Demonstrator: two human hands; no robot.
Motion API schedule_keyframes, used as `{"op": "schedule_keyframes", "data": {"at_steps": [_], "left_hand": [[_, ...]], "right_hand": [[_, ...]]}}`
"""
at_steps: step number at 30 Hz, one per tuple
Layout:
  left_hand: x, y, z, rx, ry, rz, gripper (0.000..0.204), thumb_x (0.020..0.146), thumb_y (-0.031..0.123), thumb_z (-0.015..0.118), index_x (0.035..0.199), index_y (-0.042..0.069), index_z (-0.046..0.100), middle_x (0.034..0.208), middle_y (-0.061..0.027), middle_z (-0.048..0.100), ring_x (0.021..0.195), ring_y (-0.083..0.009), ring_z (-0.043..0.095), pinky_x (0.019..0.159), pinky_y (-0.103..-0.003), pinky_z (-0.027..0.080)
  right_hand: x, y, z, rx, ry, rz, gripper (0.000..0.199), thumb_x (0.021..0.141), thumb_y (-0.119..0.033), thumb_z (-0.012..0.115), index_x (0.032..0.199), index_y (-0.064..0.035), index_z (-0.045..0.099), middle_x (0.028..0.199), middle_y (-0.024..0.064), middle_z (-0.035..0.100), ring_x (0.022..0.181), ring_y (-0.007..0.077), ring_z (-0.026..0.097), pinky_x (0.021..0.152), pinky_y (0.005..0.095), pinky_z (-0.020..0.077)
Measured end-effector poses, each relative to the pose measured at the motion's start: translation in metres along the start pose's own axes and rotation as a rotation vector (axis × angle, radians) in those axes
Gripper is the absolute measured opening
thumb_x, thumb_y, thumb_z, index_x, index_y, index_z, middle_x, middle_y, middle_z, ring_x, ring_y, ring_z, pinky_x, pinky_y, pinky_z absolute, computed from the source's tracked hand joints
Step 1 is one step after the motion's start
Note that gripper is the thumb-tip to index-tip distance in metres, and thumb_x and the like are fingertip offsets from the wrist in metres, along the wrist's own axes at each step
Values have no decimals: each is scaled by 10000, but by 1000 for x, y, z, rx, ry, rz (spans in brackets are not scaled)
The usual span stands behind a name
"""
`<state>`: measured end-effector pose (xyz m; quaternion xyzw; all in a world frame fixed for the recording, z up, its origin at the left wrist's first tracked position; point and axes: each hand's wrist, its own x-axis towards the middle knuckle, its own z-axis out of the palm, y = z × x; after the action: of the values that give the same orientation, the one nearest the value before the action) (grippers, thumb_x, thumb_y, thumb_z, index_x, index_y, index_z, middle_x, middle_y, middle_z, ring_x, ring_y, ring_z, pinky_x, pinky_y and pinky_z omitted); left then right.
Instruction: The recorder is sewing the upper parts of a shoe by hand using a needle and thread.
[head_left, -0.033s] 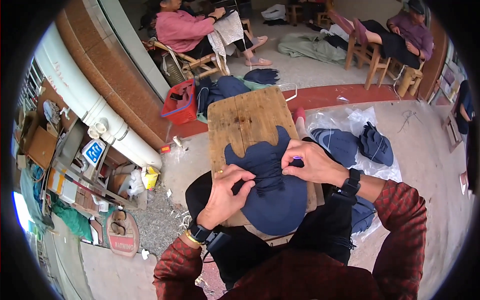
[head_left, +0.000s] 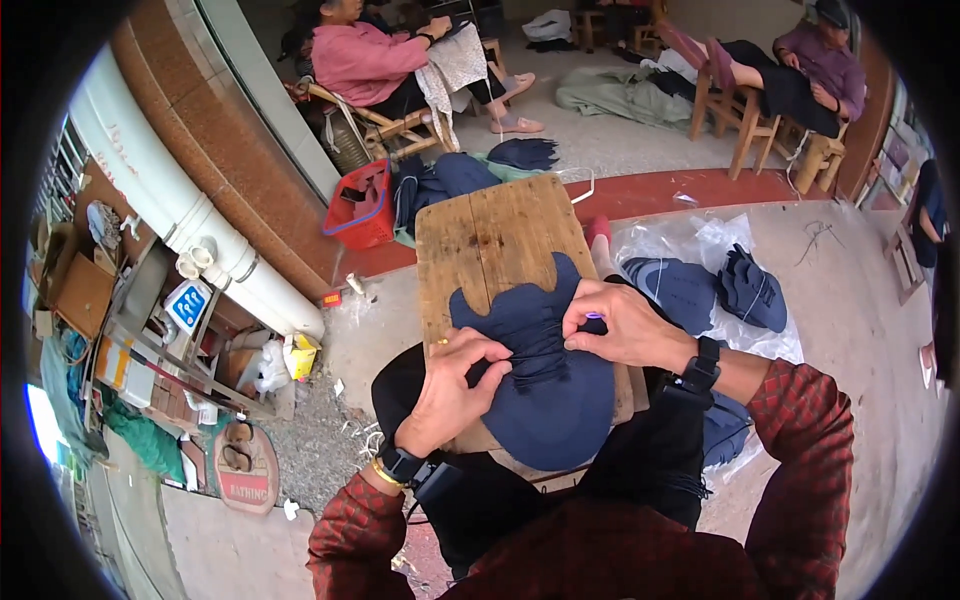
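A navy fabric piece (head_left: 550,420), rounded at the near end and with two curved horns at the far end, lies on the wooden bench in front of me. Several dark threads (head_left: 537,352) cross its bunched, narrow middle. At the left side of that middle, my left hand (head_left: 455,385) is closed, thumb and forefinger pinched on thread. My right hand (head_left: 625,325) pinches in the same way at the right side and has a purple band on one finger. The fingertips hide exactly how the threads are gripped.
The wooden bench (head_left: 455,250) stands over my knees. To its right, dark cut pieces (head_left: 750,290) lie on clear plastic sheeting (head_left: 700,240). A red basket (head_left: 365,225) and piled dark cloth (head_left: 460,175) are beyond it. Two people sit farther back. A cluttered shelf (head_left: 190,365) stands left.
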<state>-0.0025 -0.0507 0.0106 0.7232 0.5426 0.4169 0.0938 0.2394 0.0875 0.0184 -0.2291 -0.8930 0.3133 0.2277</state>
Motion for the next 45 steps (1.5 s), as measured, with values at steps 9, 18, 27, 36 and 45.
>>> {"op": "schedule_keyframes", "data": {"at_steps": [9, 18, 27, 36, 45], "left_hand": [[9, -2, -3, 141, -79, 76, 158, 771, 19, 815, 895, 41, 719, 845, -76, 699, 846, -275, 645, 825, -378, 492], [16, 3, -8, 231, -267, 22, 167, 775, 95, 779, 802, 93, 615, 928, -64, 581, 982, -315, 526, 842, -430, 372], [7, -1, -7, 31, -211, -16, 355, 723, 199, 887, 921, 73, 621, 1029, -87, 611, 1047, -312, 583, 909, -438, 436], [-8, 5, 1, 191, -70, -70, 836, 628, 345, 965, 1321, 74, 584, 1191, -107, 605, 1162, -295, 570, 1041, -431, 423], [-14, 3, 6, 243, -51, -77, 876, 631, 450, 939, 1336, 89, 567, 1252, -103, 534, 1155, -328, 508, 977, -447, 378]], "right_hand": [[0, 1, 0, 24, -9, 3, 120, 796, -165, 800, 848, -95, 718, 912, 67, 634, 914, 257, 653, 777, 395, 501], [0, 2, 2, 30, 10, -7, 118, 797, -149, 797, 852, -84, 716, 912, 71, 637, 895, 260, 651, 785, 391, 499], [-5, 2, 6, 26, 61, -29, 135, 803, -169, 805, 885, -87, 736, 929, 87, 649, 920, 294, 665, 794, 405, 514], [-2, -11, 3, -119, 87, -198, 105, 839, -81, 768, 926, -34, 730, 898, 101, 662, 802, 307, 679, 707, 398, 543], [2, -7, 8, -271, -13, -380, 139, 849, -21, 716, 967, -31, 644, 925, 88, 590, 835, 293, 675, 671, 400, 547]]}}
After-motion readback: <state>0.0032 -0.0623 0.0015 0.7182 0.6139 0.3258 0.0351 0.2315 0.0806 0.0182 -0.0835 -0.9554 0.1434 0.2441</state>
